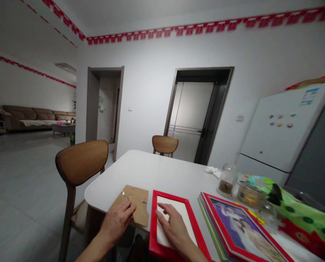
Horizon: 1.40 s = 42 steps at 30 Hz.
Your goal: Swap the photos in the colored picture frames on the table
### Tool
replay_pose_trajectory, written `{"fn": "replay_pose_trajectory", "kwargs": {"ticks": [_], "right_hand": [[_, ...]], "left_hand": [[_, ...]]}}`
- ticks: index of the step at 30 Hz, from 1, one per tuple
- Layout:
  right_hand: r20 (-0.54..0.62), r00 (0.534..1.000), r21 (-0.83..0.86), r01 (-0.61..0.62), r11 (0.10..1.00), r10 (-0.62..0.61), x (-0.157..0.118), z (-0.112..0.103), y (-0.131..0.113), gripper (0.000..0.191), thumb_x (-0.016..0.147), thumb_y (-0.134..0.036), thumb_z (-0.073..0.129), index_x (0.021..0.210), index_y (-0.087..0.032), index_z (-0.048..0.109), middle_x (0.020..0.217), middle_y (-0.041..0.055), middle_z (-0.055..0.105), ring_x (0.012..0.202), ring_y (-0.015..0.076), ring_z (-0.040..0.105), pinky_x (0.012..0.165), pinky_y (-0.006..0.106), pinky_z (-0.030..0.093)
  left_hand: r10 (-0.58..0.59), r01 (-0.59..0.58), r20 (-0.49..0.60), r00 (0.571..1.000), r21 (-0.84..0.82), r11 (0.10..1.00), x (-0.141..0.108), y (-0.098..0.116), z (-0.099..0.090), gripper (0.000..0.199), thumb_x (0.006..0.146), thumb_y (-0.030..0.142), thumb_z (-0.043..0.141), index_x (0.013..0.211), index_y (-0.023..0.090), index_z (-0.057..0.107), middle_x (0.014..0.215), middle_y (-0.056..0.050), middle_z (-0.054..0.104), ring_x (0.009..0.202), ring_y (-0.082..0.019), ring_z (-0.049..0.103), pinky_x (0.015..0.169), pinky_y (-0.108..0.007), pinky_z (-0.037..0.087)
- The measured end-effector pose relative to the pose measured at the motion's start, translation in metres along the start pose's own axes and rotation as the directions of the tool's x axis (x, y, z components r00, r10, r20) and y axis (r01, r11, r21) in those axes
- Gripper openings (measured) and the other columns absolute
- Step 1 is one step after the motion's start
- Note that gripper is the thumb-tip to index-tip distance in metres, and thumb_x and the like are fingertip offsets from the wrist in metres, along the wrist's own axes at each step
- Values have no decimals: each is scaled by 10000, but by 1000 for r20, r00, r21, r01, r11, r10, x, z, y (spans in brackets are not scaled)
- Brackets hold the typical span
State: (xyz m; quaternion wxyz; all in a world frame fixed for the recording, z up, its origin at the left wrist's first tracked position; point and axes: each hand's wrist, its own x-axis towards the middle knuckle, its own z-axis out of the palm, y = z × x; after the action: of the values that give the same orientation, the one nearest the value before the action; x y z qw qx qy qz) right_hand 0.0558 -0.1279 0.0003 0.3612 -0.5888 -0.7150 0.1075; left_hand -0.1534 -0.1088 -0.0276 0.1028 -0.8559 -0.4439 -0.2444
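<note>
My left hand [120,218] is on a brown picture-frame backing board [140,210], which has small metal fittings on its upper side. Its fingers are curled and close together on the board, covering the lower left part of it. Beside the board lies a red picture frame [190,214] with a white panel [175,204] inside its border. Over that panel is my right hand [174,225], thumb and fingers apart, holding nothing. Whether its fingertips touch the panel I cannot tell.
A stack of frames, topped by a red-bordered photo frame [241,229], lies to the right. Behind it are a glass jar [228,178], a lidded container [249,194] and a green patterned bag [301,211]. Wooden chairs [83,162] stand around the white table [151,167].
</note>
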Motion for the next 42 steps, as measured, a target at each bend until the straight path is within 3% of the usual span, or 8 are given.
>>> {"fn": "replay_pose_trajectory", "kwargs": {"ticks": [4,7,12,19,24,29,37,42], "right_hand": [[211,972,210,60,976,-105,7,5,-43,349,715,-323,476,1000,-150,582,935,74,625,837,189,559,748,294,419],[298,950,212,33,977,-96,11,4,-48,396,666,-301,528,1028,-146,570,983,77,613,878,201,553,768,296,414],[317,946,176,8,984,-65,13,8,-36,429,604,-313,579,1005,-158,584,1000,76,609,931,221,536,800,312,407],[65,998,101,2,995,-9,-6,-18,-27,433,552,-143,496,974,-133,595,993,88,603,936,211,528,851,338,396],[-3,999,38,-46,998,46,-36,-49,22,406,580,-174,471,964,-162,604,1075,82,570,1026,205,489,934,358,341],[7,994,-71,-108,992,109,-54,-56,66,399,577,-205,479,945,-149,622,1074,104,572,1025,220,497,931,365,348],[36,998,-164,-50,985,57,-53,-39,64,422,597,-174,457,994,-152,597,1100,98,556,1050,203,476,934,345,335],[61,997,-209,-39,977,53,-47,-30,55,427,612,-141,451,1018,-114,580,1124,132,527,1053,207,464,928,333,333]], "left_hand": [[160,-169,-132,978,-58,984,7,19,-7,243,806,171,406,990,185,564,1011,-75,612,910,-191,576,772,-319,485],[164,-184,-205,965,-81,980,9,25,-6,241,834,206,370,980,174,559,988,-77,622,903,-186,581,759,-304,493],[48,-58,-88,995,-124,991,8,30,-7,273,753,110,437,1003,170,530,984,-70,621,886,-192,584,756,-315,494],[67,-81,-86,994,-170,982,14,39,-23,321,725,107,488,1043,145,503,1058,-96,581,977,-204,532,861,-345,433],[124,-119,0,992,-294,948,26,82,-17,305,729,149,536,1033,141,511,1121,-88,541,1045,-204,476,931,-337,362],[126,-76,111,986,-379,922,31,116,8,101,788,186,482,858,182,556,974,-29,584,915,-158,531,833,-262,420],[106,-44,145,984,-382,923,23,110,13,124,802,158,443,817,183,564,930,-30,578,889,-155,522,820,-258,405],[97,-27,168,981,-377,926,15,99,16,176,762,282,527,906,185,556,1033,-49,556,982,-197,484,930,-374,304]]}}
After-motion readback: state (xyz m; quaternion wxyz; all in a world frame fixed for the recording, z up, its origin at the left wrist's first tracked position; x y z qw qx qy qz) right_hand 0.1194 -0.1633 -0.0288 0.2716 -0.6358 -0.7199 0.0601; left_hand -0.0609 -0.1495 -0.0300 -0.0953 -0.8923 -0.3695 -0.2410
